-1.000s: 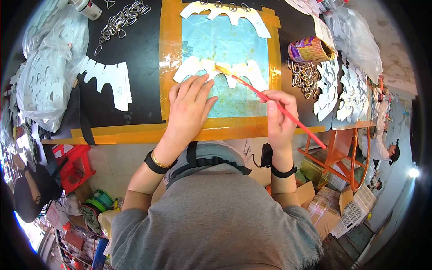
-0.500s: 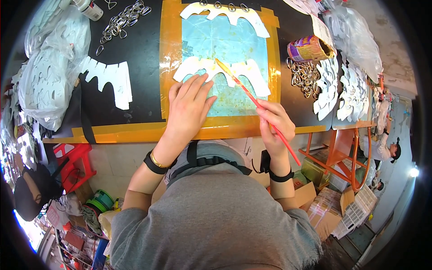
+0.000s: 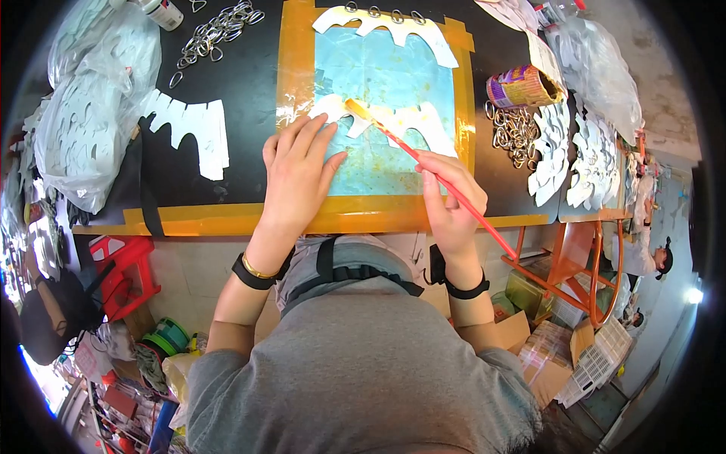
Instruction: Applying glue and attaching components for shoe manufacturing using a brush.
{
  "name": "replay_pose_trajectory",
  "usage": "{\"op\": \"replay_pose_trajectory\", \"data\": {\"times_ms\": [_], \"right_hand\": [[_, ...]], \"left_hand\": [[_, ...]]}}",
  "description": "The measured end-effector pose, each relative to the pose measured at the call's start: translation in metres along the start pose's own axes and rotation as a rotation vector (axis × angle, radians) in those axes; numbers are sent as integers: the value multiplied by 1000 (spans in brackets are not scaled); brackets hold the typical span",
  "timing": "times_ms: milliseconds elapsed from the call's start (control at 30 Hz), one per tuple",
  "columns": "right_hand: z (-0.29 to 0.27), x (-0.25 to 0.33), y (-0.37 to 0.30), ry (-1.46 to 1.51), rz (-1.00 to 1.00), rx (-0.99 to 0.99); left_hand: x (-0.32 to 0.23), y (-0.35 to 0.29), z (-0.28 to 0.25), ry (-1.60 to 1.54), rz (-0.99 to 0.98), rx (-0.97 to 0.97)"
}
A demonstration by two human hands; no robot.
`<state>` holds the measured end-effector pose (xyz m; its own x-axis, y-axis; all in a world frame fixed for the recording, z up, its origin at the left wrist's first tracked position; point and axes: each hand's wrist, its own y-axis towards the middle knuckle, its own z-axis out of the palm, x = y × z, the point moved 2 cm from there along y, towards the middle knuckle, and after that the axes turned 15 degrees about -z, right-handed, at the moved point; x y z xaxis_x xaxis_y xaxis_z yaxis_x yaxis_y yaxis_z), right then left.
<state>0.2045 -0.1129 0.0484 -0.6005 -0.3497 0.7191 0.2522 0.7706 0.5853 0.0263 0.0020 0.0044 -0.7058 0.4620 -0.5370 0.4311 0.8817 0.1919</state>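
Lining the counter (image 3: pixel 249 94), a blue sheet (image 3: pixel 340 68) is carrying the nearer white scalloped piece (image 3: pixel 410 121); the left grip (image 3: pixel 293 172) — wide, flat-fingered — is steadying its left end; the right grip (image 3: pixel 455 203) is holding the red brush (image 3: pixel 401 144) — light strokes are probably serving best.

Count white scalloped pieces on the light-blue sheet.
2: the far piece, bearing silver metal rings; the nearer piece, partly under left hand and red brush. Stacked ones may be hidden.

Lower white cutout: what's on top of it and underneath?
The left hand lies partly over the left end of the lower white cutout; the tip of the red brush is on it too. Blue sheet shows around it; whatever is directly underneath is covered.
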Motion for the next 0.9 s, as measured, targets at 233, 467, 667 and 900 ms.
{"op": "replay_pose_trajectory", "data": {"times_ms": [233,467,667,900], "right_hand": [[10,2,5,10,-43,65],[7,2,4,-23,-41,28],[12,3,10,-56,-114,97],[4,7,9,-77,-102,68]], "left_hand": [[2,-2,5,-2,-28,13],[2,-3,5,-17,-26,1],[2,-3,6,-12,-26,-8],[2,-4,6,-9,-31,-16]]}}
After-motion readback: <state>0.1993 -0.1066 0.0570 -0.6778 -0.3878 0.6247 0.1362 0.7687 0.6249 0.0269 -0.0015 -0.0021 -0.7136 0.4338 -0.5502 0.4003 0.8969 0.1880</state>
